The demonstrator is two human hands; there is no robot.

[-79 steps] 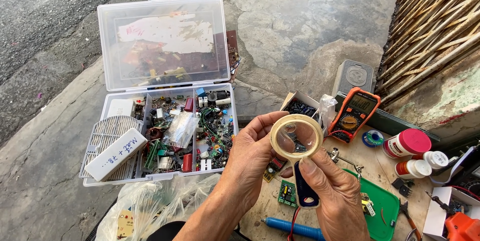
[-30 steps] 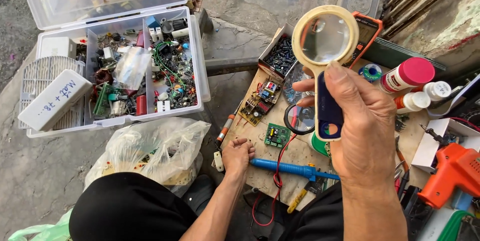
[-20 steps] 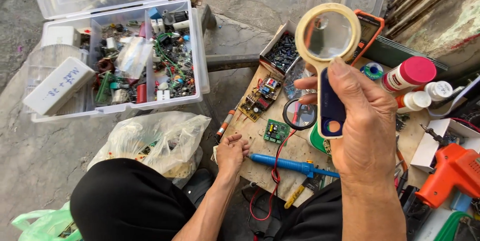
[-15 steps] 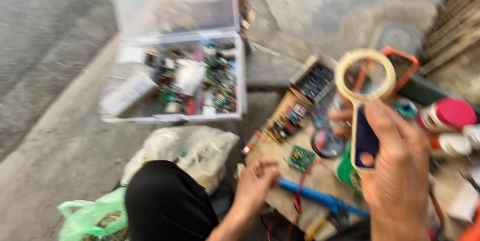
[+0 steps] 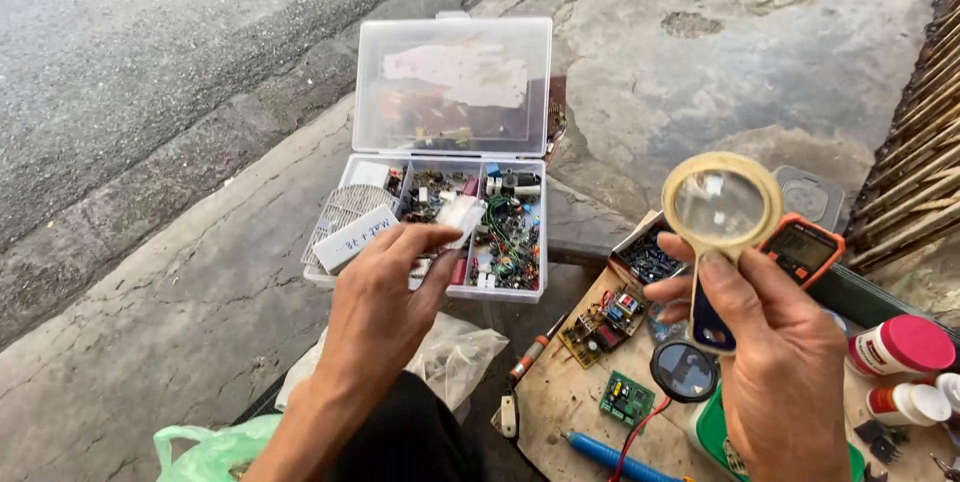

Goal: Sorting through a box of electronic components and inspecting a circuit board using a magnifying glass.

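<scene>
Our left hand (image 5: pixel 385 292) has risen from the bench (image 5: pixel 560 402) toward the parts box (image 5: pixel 440 232), fingers half curled, holding nothing we can see. Our right hand (image 5: pixel 780 362) still grips the magnifying glass (image 5: pixel 722 207) upright above the circuit boards (image 5: pixel 605 317).

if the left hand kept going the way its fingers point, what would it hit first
Probably the open clear parts box: the left hand points up and away toward its compartments. Depth is unclear, so it might pass above them.

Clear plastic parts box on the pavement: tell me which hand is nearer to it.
Left. The left hand hovers right at the parts box's front edge; the right hand holds a magnifying glass off to its right, over the board.
</scene>
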